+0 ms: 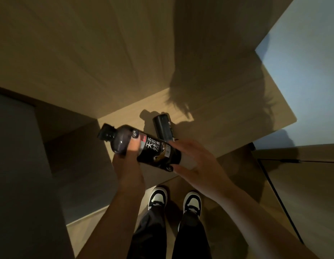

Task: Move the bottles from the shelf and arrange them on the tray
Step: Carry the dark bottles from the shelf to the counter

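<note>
You had a glossy dark plastic bottle (140, 146) with a shiny printed label; the second bottle (163, 128) looked matt black, on the shelf's (227, 116) smooth pale wood.

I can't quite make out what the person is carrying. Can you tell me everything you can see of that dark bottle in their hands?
The dark bottle looks like smooth translucent plastic with a black cap at upper left and a black label bearing white characters. It is tilted nearly on its side, above the wooden shelf. The left hand grips its upper body; the right hand touches its base end.
</note>
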Tool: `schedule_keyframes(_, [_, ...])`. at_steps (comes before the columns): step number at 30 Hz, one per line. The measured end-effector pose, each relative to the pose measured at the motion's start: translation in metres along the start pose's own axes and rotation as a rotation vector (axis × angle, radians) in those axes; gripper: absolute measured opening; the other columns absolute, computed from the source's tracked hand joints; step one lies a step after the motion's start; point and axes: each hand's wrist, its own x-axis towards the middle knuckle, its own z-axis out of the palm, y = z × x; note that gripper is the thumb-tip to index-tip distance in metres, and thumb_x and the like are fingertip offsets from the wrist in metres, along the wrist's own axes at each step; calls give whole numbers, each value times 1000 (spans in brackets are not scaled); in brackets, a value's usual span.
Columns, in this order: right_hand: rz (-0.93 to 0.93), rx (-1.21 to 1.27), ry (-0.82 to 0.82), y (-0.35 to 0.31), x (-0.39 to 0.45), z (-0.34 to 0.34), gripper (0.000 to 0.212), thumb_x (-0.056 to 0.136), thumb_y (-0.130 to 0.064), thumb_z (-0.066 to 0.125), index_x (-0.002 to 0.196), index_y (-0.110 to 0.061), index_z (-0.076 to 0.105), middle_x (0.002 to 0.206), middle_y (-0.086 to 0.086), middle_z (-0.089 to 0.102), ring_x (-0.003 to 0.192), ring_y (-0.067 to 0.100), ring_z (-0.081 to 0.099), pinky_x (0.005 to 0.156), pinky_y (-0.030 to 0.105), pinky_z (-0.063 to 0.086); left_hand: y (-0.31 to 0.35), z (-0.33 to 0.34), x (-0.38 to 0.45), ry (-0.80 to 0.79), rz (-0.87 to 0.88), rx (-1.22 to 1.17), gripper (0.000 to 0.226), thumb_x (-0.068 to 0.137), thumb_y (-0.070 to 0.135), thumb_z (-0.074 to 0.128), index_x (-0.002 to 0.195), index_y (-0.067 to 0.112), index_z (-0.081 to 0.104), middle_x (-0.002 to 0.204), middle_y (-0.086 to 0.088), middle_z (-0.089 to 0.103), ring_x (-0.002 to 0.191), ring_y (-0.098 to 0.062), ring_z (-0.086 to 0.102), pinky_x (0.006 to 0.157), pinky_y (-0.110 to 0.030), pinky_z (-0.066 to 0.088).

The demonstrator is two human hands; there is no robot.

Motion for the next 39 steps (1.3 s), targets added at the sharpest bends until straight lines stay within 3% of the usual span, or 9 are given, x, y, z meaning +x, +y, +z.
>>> schedule_keyframes(4, [-69,-75,-66,-1,-4,-14,58,88,-35,64,139,-41,39,138,-17,46,125,-4,42,102,23,38,17,13,12,-124,-147,-246,46,68,46,67,104,18,61,86,1,63,85,-17,62,90,-38,48])
schedule_keyframes(7, [-36,-127,-6,13,-4,-29,56,88,-34,63,139,-40,38,140,-13,44,125,0,43,101,28,43,25,4,26,-197,-249,-303,52,69,53,66,104,16,59,88,-5,65,92,-25,63,95,-43,47])
schedule_keyframes(11, [120,-378,39,34,12,-37,65,90,-31,59,147,-28,27,148,-6,31,129,7,40,92,17,39,26,-14,41,-112,-280,-276,44,73,48,62,101,15,57,75,-5,69,77,-21,66,84,-38,50])
schedule_keyframes(14, [71,-496,-5,35,45,-19,69,90,-19,60,147,-27,24,153,1,22,135,19,35,98,26,43,19,-29,50,-4,-270,-227,39,73,45,65,99,17,55,66,1,65,64,-15,64,72,-34,54])
schedule_keyframes(17, [-43,-660,-165,32,89,7,80,85,-12,62,150,-34,19,156,8,14,140,29,24,102,42,45,10,-41,57,32,-313,-191,41,72,44,68,103,20,56,73,0,64,68,-16,64,71,-34,55])
schedule_keyframes(22, [-284,-1184,-585,33,145,37,76,91,-8,58,149,-40,21,159,8,-21,144,37,-21,115,63,5,-4,-54,68,-53,-292,-28,39,69,45,67,97,20,59,77,-5,68,72,-20,67,73,-36,54])
schedule_keyframes(27, [-205,-1125,-603,59,147,42,56,88,-12,63,139,-28,47,161,8,-10,145,35,-20,114,60,1,-1,-57,78,-90,-246,76,54,67,46,71,109,14,61,82,-11,71,71,-23,69,76,-39,54])
schedule_keyframes(33, [-42,-1267,-409,69,123,47,63,90,-33,59,145,-22,32,156,21,5,144,43,-2,111,66,8,1,-47,79,-70,-284,26,56,63,46,74,107,14,62,81,-12,69,71,-25,68,73,-37,53])
schedule_keyframes(39, [147,-1229,-472,78,129,33,66,82,-23,67,140,-20,37,145,15,29,139,42,19,113,65,8,-7,-34,75,-57,-295,55,67,56,49,78,107,10,62,85,-16,69,70,-27,68,73,-39,54])
